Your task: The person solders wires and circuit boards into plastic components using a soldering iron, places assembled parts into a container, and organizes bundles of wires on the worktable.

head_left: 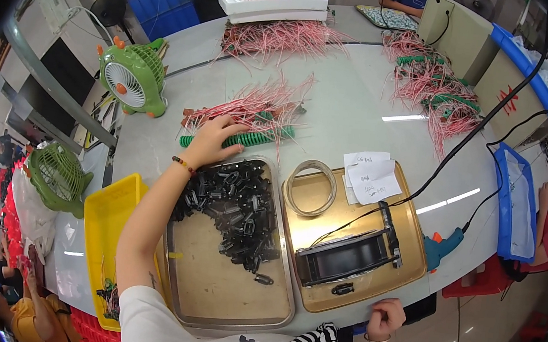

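My left hand (219, 139) reaches across the table, its fingers apart over a green spiral coil (268, 136). The coil lies along a bundle of red and white wires (254, 104) with small brown-red boards among them. Below my left forearm, a metal tray (224, 310) holds a heap of small black plastic parts (233, 207). My right hand (387, 318) is curled closed at the table's front edge, with nothing visible in it. Close by, a gold tray (340, 300) carries a black fixture (345, 255), one loose black part (343, 288), a tape roll (311, 187) and paper slips (372, 177).
Left stand a yellow bin (98, 218) and green fans (132, 79). White foam trays (272, 5) and more wire bundles (432, 88) lie at the back. A blue-green tool (442, 249) lies by the right edge, near a blue tray (517, 205). Black cables hang across the right side. Other people sit around.
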Available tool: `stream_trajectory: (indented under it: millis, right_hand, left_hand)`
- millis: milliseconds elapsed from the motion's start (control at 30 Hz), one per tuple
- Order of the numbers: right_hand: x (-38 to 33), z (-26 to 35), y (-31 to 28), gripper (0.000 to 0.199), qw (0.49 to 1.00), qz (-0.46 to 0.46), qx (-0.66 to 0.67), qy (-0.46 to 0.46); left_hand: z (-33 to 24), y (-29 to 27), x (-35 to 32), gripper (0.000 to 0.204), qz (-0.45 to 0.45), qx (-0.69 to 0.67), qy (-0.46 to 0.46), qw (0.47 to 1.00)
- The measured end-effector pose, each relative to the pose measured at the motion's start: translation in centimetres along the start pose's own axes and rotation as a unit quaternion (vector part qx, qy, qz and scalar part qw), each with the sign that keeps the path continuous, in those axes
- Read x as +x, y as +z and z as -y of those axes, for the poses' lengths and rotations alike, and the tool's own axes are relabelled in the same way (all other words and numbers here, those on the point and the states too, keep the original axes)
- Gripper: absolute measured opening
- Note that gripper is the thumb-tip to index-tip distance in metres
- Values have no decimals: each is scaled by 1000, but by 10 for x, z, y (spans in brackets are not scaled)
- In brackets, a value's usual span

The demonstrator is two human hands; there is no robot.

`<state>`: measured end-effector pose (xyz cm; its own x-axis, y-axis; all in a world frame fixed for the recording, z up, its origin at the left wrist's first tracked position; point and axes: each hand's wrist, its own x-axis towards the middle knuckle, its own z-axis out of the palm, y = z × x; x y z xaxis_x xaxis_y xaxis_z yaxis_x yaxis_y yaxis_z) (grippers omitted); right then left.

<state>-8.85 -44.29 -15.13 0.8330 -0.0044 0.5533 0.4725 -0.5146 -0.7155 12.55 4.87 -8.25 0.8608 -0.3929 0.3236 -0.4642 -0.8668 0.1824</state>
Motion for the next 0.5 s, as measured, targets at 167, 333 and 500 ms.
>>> stream_trajectory:
  millis: [167, 333, 500]
  right_hand:
    - [1, 2, 4, 14, 1000, -9, -24, 5]
    - [0, 5, 4, 12, 999, 0, -13, 29]
    - [0, 3, 3, 11, 1000, 7, -12, 20]
  left_hand:
    - [0, 16, 11, 38, -1, 3, 6, 1000]
    - [5, 11, 2, 38, 67, -35, -73, 994]
    - [18, 1, -30, 37, 39, -63, -95, 993]
